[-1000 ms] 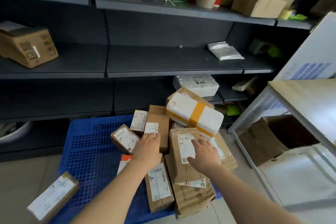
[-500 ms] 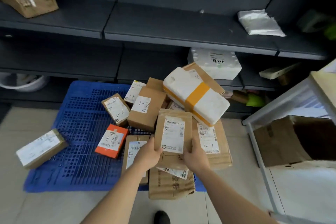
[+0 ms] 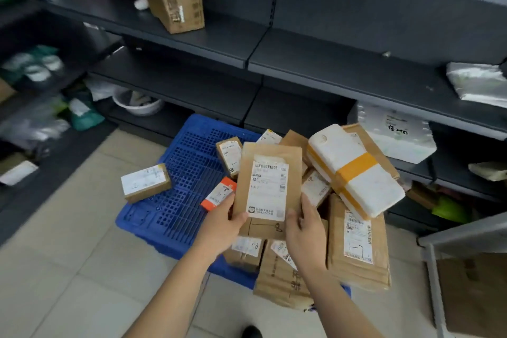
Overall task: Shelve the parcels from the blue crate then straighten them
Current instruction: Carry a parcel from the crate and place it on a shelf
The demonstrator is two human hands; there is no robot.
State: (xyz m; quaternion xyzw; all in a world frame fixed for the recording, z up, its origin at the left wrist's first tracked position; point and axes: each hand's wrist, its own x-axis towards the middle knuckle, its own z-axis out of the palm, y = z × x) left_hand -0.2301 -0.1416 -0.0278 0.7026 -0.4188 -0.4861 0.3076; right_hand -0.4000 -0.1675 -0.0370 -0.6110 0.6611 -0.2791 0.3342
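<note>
A flat brown parcel point(image 3: 270, 173) with a white label is lifted above the blue crate point(image 3: 189, 173). My left hand point(image 3: 222, 225) grips its lower left edge and my right hand point(image 3: 304, 230) grips its lower right edge. Several more parcels lie heaped on the crate's right side, among them a white foam pack with an orange band point(image 3: 354, 167), a large brown padded parcel point(image 3: 358, 244) and a small orange-ended box point(image 3: 218, 193). One small brown box point(image 3: 145, 182) rests on the crate's left edge. The dark shelf point(image 3: 343, 68) runs behind the crate.
A brown carton point(image 3: 175, 3) stands on the middle shelf at the left. A white foam box point(image 3: 395, 132) sits on a lower shelf at the right, a silvery bag point(image 3: 477, 84) above it. A white bowl point(image 3: 137, 101) lies on the bottom shelf. A metal rack point(image 3: 439, 244) edges in at right.
Both hands have lifted the flat brown parcel higher off the pile. My view has swung left and closer, so the shelves now appear slanted.
</note>
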